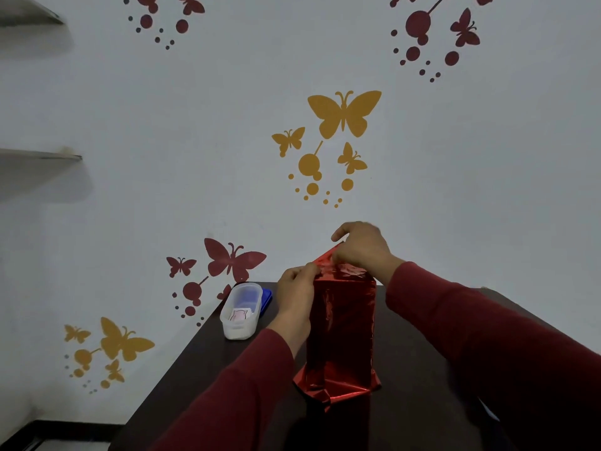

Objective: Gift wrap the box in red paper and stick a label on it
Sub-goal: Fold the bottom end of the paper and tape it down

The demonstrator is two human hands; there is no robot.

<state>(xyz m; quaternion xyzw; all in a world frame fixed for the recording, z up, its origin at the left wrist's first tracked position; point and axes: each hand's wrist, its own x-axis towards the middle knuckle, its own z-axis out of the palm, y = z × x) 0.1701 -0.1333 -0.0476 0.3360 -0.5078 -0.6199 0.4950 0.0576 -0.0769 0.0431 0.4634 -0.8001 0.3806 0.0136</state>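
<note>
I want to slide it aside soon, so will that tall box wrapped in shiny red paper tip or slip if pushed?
The tall box wrapped in shiny red paper stands upright and narrow, so a high push would probably tip it. Its glossy foil looks slippery. Crumpled paper at its base may snag on the dark table.

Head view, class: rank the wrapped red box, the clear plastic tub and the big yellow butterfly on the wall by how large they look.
1. Wrapped red box, largest, though closest to the camera.
2. Yellow butterfly.
3. Clear plastic tub; looks close to the butterfly, so this order is unsure.
</note>
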